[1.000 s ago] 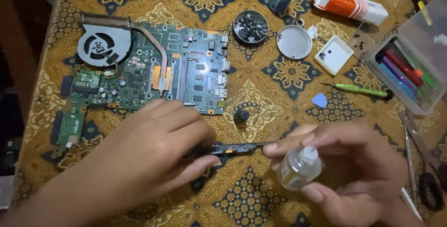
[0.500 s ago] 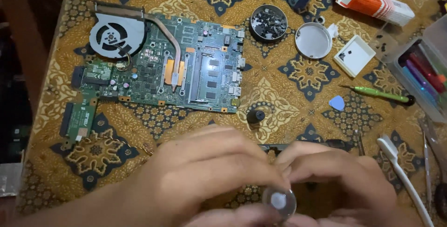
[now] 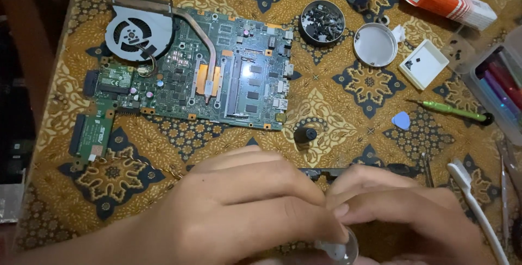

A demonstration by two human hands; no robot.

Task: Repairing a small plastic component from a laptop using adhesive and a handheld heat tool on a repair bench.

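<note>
A small clear bottle (image 3: 338,250) is pinched at the bottom edge between the closed left hand (image 3: 239,213) and curled right hand (image 3: 413,219). Liquid could be spilled toward the laptop motherboard (image 3: 217,74) if squeezed carelessly.

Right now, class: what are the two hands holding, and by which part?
Both hands, left hand and right hand, close on a small clear bottle at its top; the exact grip is hidden by the fingers.
</note>
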